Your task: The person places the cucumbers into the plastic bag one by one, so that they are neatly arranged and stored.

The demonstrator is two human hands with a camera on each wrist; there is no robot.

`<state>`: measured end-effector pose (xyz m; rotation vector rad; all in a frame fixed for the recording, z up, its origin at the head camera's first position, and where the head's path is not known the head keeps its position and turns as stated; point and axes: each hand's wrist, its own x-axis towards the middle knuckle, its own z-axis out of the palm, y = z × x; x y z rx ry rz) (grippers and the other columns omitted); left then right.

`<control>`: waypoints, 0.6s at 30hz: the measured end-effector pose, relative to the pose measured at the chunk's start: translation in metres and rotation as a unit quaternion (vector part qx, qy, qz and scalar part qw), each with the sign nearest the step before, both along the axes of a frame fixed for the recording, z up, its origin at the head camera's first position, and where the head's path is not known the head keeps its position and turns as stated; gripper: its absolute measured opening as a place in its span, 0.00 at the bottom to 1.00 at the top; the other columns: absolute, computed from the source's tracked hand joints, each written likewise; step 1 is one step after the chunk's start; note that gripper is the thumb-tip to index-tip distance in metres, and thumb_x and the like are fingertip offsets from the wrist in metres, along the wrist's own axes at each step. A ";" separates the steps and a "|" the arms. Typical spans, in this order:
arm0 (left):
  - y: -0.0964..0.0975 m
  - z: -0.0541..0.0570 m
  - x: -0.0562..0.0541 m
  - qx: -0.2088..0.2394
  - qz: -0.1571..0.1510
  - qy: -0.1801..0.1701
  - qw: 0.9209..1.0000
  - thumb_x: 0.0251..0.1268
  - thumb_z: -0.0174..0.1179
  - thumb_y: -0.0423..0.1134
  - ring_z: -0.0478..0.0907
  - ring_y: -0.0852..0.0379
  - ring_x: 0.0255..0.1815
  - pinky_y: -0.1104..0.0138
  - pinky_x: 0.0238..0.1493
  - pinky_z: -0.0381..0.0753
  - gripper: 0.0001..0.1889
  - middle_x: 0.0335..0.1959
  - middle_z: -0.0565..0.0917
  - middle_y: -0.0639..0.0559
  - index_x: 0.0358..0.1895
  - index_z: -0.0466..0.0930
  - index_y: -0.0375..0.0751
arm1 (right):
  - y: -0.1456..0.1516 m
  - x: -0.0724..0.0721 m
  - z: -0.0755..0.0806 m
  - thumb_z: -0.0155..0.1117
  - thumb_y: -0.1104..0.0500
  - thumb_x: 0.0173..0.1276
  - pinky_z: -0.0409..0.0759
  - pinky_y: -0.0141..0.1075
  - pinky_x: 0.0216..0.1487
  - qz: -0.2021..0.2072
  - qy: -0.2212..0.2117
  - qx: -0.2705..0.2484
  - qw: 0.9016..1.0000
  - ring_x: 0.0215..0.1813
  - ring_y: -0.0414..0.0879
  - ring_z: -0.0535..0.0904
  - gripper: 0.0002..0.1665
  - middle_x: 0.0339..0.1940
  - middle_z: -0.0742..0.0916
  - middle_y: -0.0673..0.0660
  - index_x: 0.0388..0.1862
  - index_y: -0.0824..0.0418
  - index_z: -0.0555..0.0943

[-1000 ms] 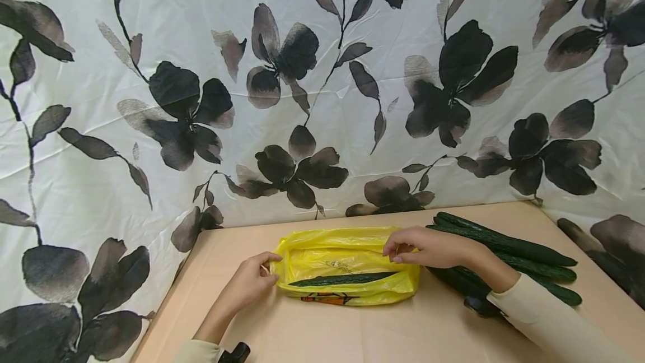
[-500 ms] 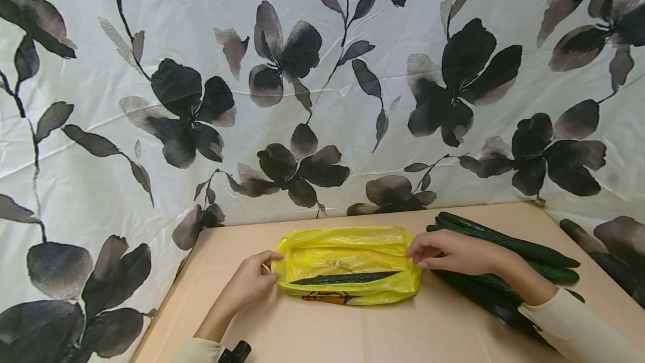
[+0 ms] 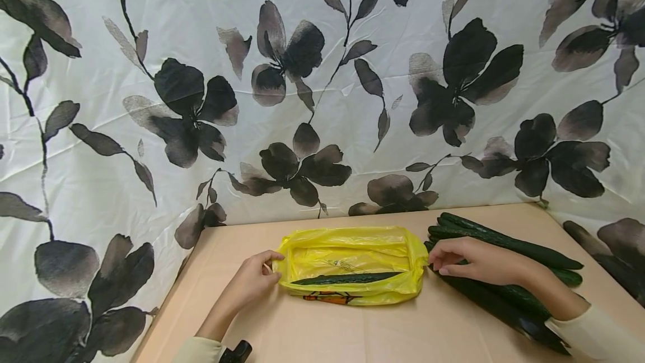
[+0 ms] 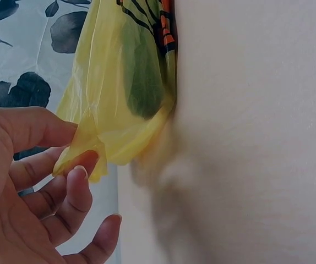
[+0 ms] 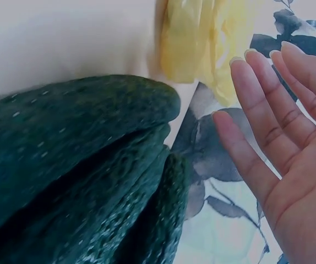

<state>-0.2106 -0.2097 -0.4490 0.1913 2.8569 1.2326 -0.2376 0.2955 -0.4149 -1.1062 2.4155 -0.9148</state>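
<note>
A yellow plastic bag [image 3: 353, 240] lies on its side with its mouth spread open, and one dark green cucumber [image 3: 347, 278] rests inside it. My left hand [image 3: 254, 278] pinches the bag's left edge between thumb and fingers; the left wrist view shows the thin film [image 4: 86, 132] between them. At the bag's right end my right hand [image 3: 476, 259] hovers with relaxed, fairly straight fingers. The right wrist view shows this hand [image 5: 290, 132] holding nothing, beside the yellow film. Under the right forearm lie several long cucumbers [image 3: 509, 240], partly hidden by it.
The pale tabletop [image 3: 312, 335] stretches in front of the bag. Behind it hangs a white cloth [image 3: 363, 184] with dark flower prints. The pile of cucumbers [image 5: 81, 126] sits close beside the right hand.
My right hand has moved from above the bag's opening to its right end, drawing the right rim slightly outward, and then come off it. My left hand has kept its pinch.
</note>
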 end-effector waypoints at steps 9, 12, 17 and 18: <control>0.001 0.000 0.000 -0.002 -0.002 -0.004 1.000 0.57 0.68 0.27 0.71 0.58 0.29 0.70 0.26 0.69 0.18 0.32 0.75 0.51 0.52 0.84 0.37 | 0.017 0.004 -0.005 0.61 0.51 0.76 0.82 0.31 0.51 -0.012 -0.005 -0.001 1.000 0.50 0.35 0.81 0.16 0.49 0.86 0.50 0.58 0.54 0.79; 0.001 0.000 -0.001 -0.005 -0.003 -0.003 1.000 0.57 0.68 0.27 0.71 0.58 0.29 0.70 0.26 0.69 0.18 0.32 0.75 0.51 0.52 0.84 0.37 | 0.022 0.005 -0.006 0.61 0.50 0.76 0.83 0.31 0.51 -0.016 -0.007 -0.004 1.000 0.50 0.35 0.81 0.17 0.49 0.86 0.50 0.58 0.56 0.79; 0.000 -0.001 0.000 -0.007 -0.003 0.000 1.000 0.57 0.68 0.28 0.71 0.59 0.28 0.71 0.26 0.70 0.18 0.32 0.76 0.51 0.52 0.84 0.37 | 0.027 0.007 -0.007 0.62 0.51 0.75 0.83 0.32 0.49 -0.028 -0.012 -0.001 1.000 0.49 0.35 0.81 0.17 0.48 0.86 0.48 0.58 0.55 0.79; 0.000 -0.001 0.000 -0.007 -0.003 0.000 1.000 0.57 0.68 0.28 0.71 0.59 0.28 0.71 0.26 0.70 0.18 0.32 0.76 0.52 0.52 0.84 0.37 | 0.028 0.007 -0.007 0.62 0.51 0.75 0.83 0.32 0.48 -0.031 -0.012 0.001 0.999 0.48 0.35 0.81 0.17 0.48 0.86 0.48 0.58 0.55 0.79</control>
